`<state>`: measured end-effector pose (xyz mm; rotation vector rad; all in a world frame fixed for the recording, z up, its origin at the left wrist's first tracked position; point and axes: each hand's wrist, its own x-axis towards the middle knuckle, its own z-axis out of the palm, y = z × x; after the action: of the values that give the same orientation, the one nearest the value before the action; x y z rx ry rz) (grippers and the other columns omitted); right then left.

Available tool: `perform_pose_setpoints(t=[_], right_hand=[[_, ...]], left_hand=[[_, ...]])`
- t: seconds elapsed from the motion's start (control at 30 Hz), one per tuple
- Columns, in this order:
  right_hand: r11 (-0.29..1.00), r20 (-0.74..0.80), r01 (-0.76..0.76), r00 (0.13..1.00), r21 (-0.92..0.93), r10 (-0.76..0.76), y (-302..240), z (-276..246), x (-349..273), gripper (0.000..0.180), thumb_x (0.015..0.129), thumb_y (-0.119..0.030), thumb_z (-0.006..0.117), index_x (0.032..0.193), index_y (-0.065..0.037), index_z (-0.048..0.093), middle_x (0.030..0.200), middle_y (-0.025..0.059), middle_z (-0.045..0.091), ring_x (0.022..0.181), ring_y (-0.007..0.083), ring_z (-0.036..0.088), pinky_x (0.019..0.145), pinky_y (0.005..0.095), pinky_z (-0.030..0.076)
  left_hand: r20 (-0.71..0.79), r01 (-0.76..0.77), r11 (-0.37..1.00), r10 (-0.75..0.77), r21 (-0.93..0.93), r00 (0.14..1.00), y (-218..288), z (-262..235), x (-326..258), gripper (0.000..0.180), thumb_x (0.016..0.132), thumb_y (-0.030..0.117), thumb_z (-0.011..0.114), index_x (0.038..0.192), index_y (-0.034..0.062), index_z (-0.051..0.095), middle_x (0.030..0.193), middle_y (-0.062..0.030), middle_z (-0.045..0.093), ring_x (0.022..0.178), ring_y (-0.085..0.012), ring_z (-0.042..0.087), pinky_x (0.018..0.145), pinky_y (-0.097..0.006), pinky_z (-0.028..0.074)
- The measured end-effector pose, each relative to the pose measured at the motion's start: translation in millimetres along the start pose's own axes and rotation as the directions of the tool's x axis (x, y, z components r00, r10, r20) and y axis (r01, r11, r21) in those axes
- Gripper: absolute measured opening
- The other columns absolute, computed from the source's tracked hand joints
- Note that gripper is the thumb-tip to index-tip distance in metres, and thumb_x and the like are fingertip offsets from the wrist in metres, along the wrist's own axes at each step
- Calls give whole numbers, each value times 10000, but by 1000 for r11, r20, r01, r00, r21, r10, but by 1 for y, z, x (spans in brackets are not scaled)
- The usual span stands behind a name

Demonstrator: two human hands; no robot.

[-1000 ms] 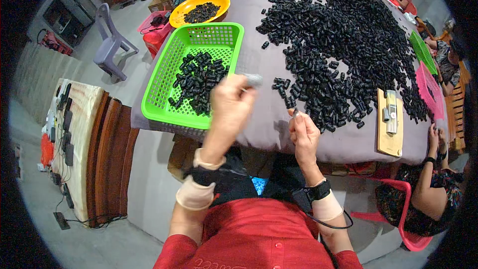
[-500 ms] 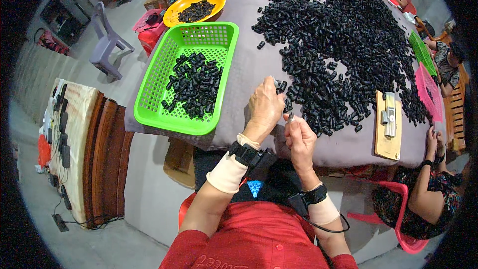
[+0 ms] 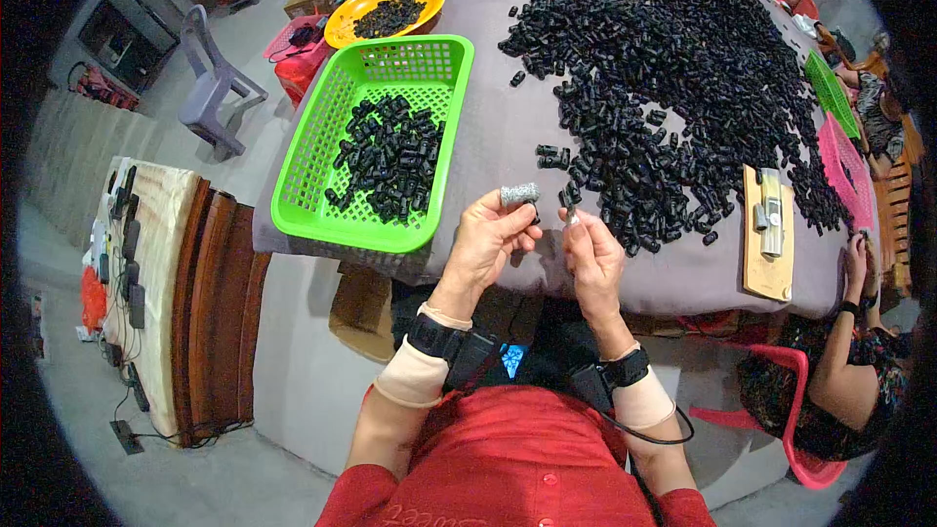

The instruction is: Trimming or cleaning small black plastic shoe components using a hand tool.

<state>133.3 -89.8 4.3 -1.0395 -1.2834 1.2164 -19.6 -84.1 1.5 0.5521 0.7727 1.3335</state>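
Observation:
My left hand point(image 3: 485, 242) is closed near the table's front edge, a small black piece point(image 3: 535, 219) between thumb and fingers. A grey speckled sleeve-like cylinder point(image 3: 519, 194) lies along its index finger; whether it is a finger wrap I cannot tell. Just to the right, my right hand point(image 3: 593, 259) pinches a small shiny silvery thing point(image 3: 572, 219), its kind too small to make out. Beyond both hands spreads a large heap of short black cylindrical pieces point(image 3: 673, 107). More such pieces point(image 3: 390, 161) lie in the green plastic basket point(image 3: 293, 224) on the left.
A yellow bowl point(image 3: 337, 29) with dark bits stands behind the basket. On the right lie a wooden board point(image 3: 766, 278) with a clear-and-metal fixture, a pink basket point(image 3: 841, 171) and a green basket point(image 3: 830, 93). A co-worker's hand point(image 3: 859, 263) is at the right table edge.
My left hand has drawn back toward me and left from the heap's edge and turned, showing the grey cylinder and a black piece. My right hand has hardly moved.

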Motion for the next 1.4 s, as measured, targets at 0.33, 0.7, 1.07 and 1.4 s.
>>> perform_pose_setpoints(t=[0.33,0.7,1.07,1.4], right_hand=[[994,115,-94,990,60,87,-8,-2,-1,227,891,-209,519,989,-12,578,738,-24,556,620,29,442,545,179,364],[969,189,171,972,-179,-136,-13,5,11,205,774,-97,617,957,-13,576,756,2,526,664,75,475,595,212,388],[986,243,52,970,-161,-11,-11,4,11,294,748,-51,611,1034,2,565,864,57,570,763,114,527,679,236,421],[945,290,240,942,-222,-171,-13,4,16,285,776,-65,599,1051,1,571,861,70,527,775,135,514,685,238,413]], left_hand=[[111,34,994,-23,-101,994,-5,-10,-2,217,813,10,582,1029,17,563,812,-84,614,668,-150,599,590,-239,510],[78,69,993,-62,-91,995,4,2,-6,178,809,13,580,986,13,576,805,-61,608,629,-111,574,545,-204,478],[161,155,983,-138,-98,977,5,-6,-3,156,834,19,547,988,16,578,831,-67,609,589,-84,557,500,-197,461],[241,185,973,-149,-134,959,4,-12,-2,183,851,13,517,1025,11,573,867,-76,605,602,-96,565,496,-201,467]])
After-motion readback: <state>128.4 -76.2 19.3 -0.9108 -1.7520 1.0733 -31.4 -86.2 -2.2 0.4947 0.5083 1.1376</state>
